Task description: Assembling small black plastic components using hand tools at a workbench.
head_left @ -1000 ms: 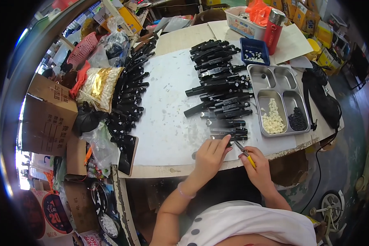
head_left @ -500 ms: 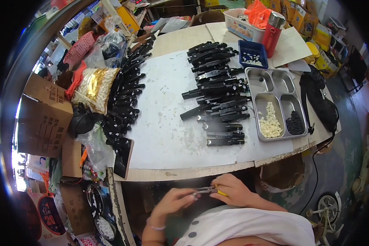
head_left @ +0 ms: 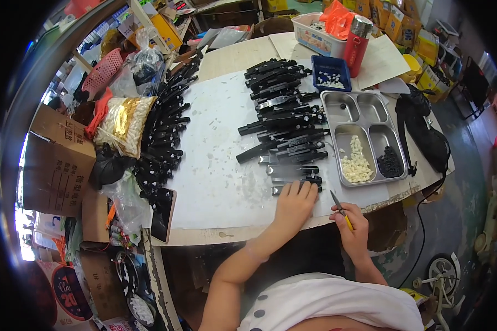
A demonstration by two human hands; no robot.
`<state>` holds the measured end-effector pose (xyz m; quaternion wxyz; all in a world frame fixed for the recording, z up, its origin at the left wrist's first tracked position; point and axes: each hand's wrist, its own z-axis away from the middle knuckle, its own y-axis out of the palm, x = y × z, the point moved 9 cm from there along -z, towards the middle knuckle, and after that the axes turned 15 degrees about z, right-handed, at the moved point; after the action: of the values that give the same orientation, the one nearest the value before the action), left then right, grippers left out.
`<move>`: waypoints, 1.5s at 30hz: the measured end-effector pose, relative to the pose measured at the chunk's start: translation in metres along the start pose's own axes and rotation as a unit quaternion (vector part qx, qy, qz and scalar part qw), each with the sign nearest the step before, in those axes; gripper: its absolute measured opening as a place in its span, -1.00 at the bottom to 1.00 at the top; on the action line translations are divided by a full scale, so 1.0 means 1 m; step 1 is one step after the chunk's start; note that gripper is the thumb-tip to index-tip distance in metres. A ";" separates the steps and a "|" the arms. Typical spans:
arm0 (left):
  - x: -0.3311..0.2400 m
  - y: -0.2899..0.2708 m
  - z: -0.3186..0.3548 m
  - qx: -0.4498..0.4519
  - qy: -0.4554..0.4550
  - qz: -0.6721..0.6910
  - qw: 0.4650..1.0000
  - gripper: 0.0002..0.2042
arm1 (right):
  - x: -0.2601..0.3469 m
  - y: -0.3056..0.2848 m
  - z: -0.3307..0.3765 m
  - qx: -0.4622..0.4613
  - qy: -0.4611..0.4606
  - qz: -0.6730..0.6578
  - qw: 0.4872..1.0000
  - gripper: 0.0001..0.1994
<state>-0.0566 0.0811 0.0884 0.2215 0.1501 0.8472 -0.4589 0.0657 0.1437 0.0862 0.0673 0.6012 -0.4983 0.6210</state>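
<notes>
My right hand (head_left: 352, 227), near the table's front edge, is closed round yellow-handled pliers (head_left: 339, 206). Their slim grey jaws point up and away to the left. To its left, my left hand (head_left: 294, 205) reaches over the table with fingers bent down over the nearest black plastic part (head_left: 276, 191). The fingers hide much of that part, and its hidden side cannot be made out. Beyond it, a long row of similar black parts (head_left: 284, 118) lies crosswise, some with pale ends.
Right of the row sits a metal compartment tray (head_left: 364, 126) with cream and black small pieces. Behind are a blue bin (head_left: 315, 73), a red flask (head_left: 355, 49) and a white tub (head_left: 309, 36). More black parts (head_left: 163, 127) and a phone (head_left: 163, 218) lie at left.
My hands have parted from in front of the table. The left moved up onto the nearest black part; the right moved right, keeping the pliers. The whole view shifted slightly.
</notes>
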 end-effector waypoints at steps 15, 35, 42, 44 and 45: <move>0.007 -0.046 0.032 -0.140 -0.041 0.047 0.988 -0.65 | 0.004 0.035 0.003 0.105 -0.018 0.101 0.989 -0.79; 0.039 -0.059 0.182 0.168 -0.505 0.521 0.667 -0.74 | 0.058 0.082 0.037 0.175 -0.290 0.047 0.940 -0.83; 0.038 -0.076 0.154 0.099 -0.381 0.426 0.814 -0.76 | 0.001 0.045 0.006 0.122 0.011 -0.082 0.989 -0.79; 0.022 -0.062 0.095 0.067 -0.253 0.301 0.917 -0.74 | -0.004 0.029 -0.001 0.062 0.041 -0.099 0.992 -0.74; 0.009 -0.054 0.063 0.055 -0.130 0.199 0.970 -0.70 | -0.004 0.027 -0.001 0.062 0.040 -0.099 0.992 -0.74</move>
<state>-0.0735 -0.0004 0.0918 0.4080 0.2663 0.7378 -0.4672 0.0474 0.1330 0.0688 0.1105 0.6254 -0.3942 0.6643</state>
